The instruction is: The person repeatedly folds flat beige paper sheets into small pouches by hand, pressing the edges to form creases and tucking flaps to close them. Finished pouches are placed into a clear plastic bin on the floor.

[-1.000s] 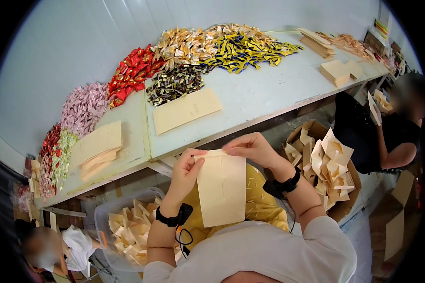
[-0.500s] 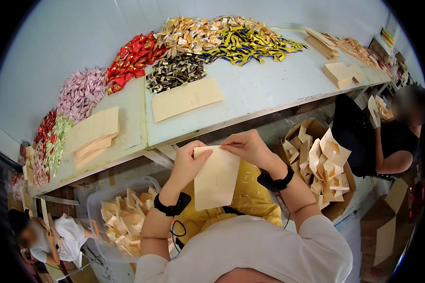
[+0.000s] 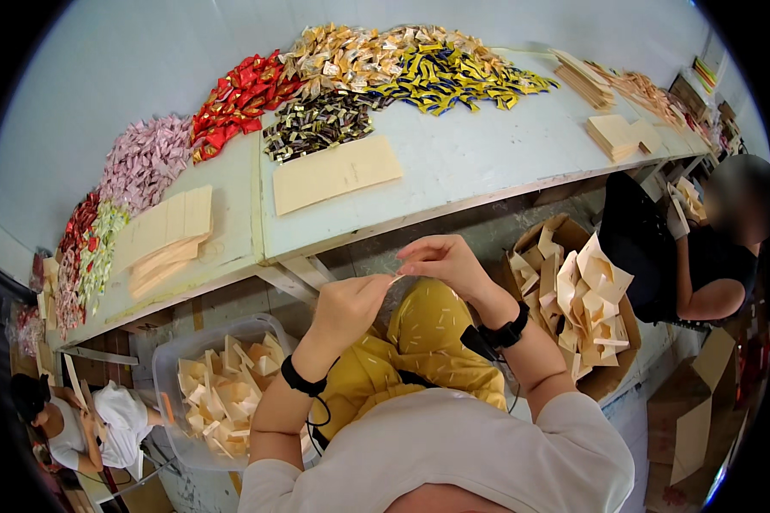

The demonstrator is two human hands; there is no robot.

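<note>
Both my hands meet above my lap, in front of the table edge. My left hand (image 3: 351, 309) is closed, its fingers pinching a cream paper bag (image 3: 396, 279) turned edge-on. Only a thin sliver of the bag shows at the fingertips; the remainder is hidden. My right hand (image 3: 443, 263) has curled fingers, with thumb and forefinger close together at the same sliver. A dark band with a small device sits on each wrist. Below the hands are yellow trousers (image 3: 428, 329) with pale marks.
On the white table (image 3: 488, 154) lie heaps of wrapped sweets (image 3: 462, 77), a flat cream stack (image 3: 338, 175) and another stack (image 3: 167, 231). Folded bags fill a clear tub (image 3: 167, 376) at left and a cardboard box (image 3: 629, 359) at right. Two other people sit nearby.
The bag's broad face showed earlier and now it is edge-on. My left hand has turned and moved slightly lower; the right has shifted little.
</note>
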